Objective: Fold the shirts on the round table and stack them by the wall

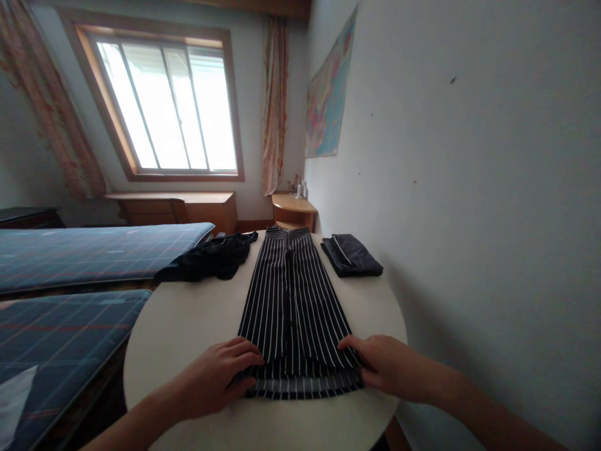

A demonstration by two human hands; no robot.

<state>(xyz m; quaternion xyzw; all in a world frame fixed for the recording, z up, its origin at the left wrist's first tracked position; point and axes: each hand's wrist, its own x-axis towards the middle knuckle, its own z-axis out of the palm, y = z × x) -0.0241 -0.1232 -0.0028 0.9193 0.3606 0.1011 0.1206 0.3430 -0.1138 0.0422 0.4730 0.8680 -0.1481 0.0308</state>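
Note:
Black trousers with white stripes [288, 294] lie lengthwise on a round pale table, waist at the far side and wide leg ends toward me. My left hand [225, 373] is closed on the left edge near the hem, its thumb below the fingers. At the right edge of the same hem, my right hand [380, 363] pinches the cloth between thumb and fingers. Between the two hands, the underside of the lower layer shows as a grey band. The hands partly hide both hem corners.
The round table [183, 338] carries a crumpled black garment [216, 255] at its far left, hanging toward the bed, and a folded dark garment [352, 255] at its far right. Plaid mattresses [94, 254] stand to the left. A white wall [493, 250] rises close on the right.

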